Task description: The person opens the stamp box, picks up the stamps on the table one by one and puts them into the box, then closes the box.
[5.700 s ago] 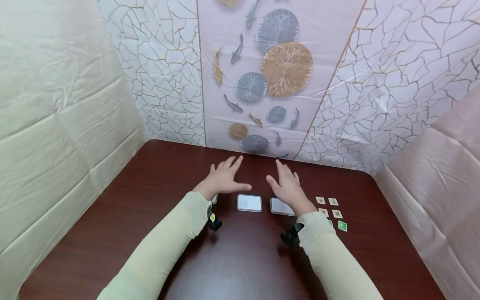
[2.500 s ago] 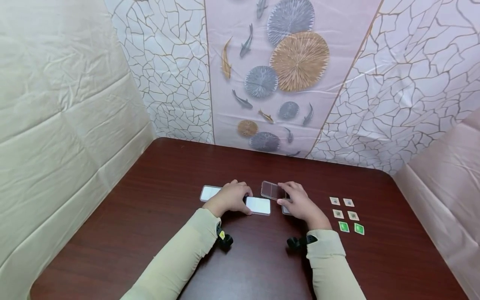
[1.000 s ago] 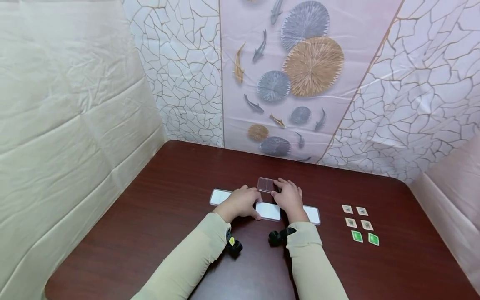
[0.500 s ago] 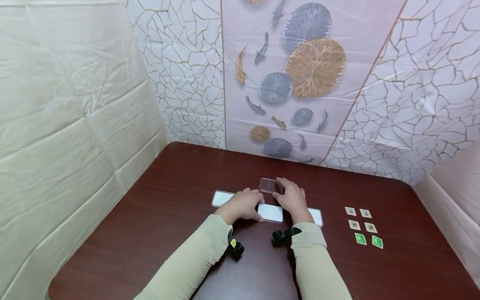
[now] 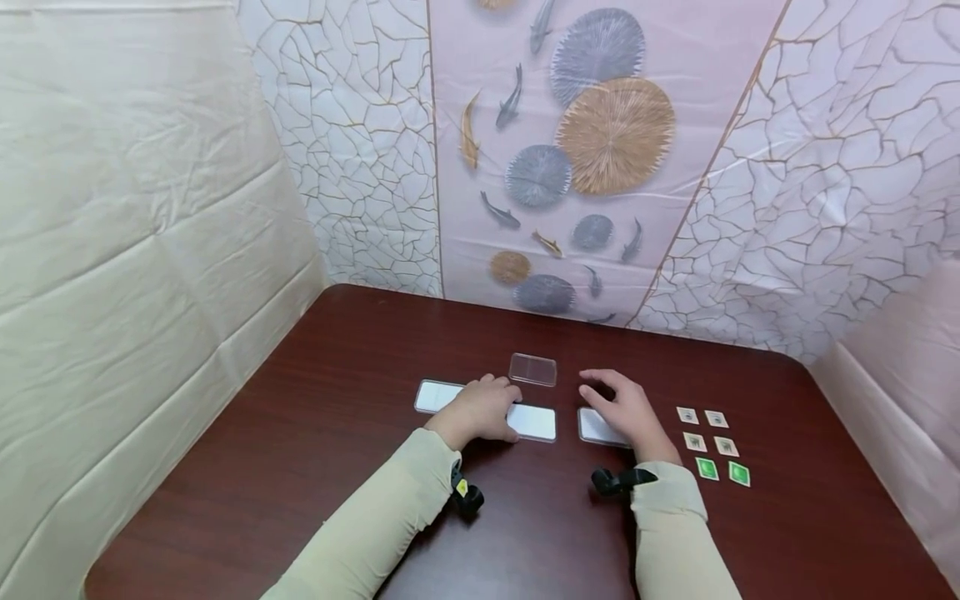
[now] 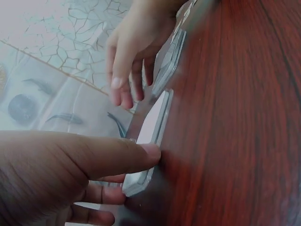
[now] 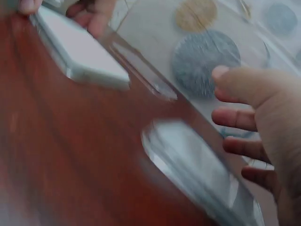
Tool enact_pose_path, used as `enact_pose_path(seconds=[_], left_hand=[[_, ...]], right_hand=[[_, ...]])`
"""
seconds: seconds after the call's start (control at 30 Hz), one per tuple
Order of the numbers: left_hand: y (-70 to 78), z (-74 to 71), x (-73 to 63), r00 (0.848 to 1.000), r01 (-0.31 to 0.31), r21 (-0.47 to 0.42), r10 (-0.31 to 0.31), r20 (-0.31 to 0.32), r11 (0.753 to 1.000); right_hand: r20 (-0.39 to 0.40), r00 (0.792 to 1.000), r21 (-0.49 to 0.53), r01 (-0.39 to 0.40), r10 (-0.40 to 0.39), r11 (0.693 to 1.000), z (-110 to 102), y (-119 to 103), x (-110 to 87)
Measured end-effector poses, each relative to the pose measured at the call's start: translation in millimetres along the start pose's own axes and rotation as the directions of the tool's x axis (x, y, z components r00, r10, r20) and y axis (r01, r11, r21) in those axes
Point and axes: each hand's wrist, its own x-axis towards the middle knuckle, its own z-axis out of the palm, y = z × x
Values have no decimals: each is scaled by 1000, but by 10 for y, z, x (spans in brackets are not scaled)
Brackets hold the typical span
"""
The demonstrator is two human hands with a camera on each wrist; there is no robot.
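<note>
My left hand (image 5: 483, 408) pinches the left end of the middle flat clear case (image 5: 534, 423), which has a white inside. In the left wrist view its thumb (image 6: 149, 155) presses the case's near edge, fingers on the far side. The right hand (image 5: 630, 412) hovers with spread fingers over the right case (image 5: 592, 427), holding nothing; the right wrist view shows a gap between them. A transparent lid (image 5: 533, 369) lies flat behind the middle case. Partly covered by the left hand is a third case (image 5: 433, 396) at the left.
Several small square stamp-like pieces lie in two columns on the right, including a beige one (image 5: 687, 415) and a green one (image 5: 738, 473). The dark red-brown table (image 5: 300, 467) ends at a patterned cloth (image 5: 375, 167) behind and plain cloth at the sides.
My right hand has let go of the transparent lid, leaving it behind the middle case, and moved right over the right case. The left hand stays at the middle case.
</note>
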Motion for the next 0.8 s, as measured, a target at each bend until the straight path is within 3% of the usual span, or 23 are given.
enact_pose_path(seconds=[0.17, 0.33, 0.57, 0.8], left_hand=[[115, -35, 11, 1000, 23, 23, -23, -18, 999], [329, -25, 86, 998, -7, 31, 9, -59, 999], [583, 124, 253, 997, -32, 4, 32, -67, 999], [676, 247, 378, 996, -39, 15, 40, -78, 999]], right_hand=[[-17, 997, -78, 69, -71, 995, -92, 155, -216], [31, 994, -154, 109, -106, 982, -170, 261, -414], [109, 989, -297, 130, -102, 946, -185, 267, -572], [95, 979, -324, 201, -179, 925, -190, 217, -707]])
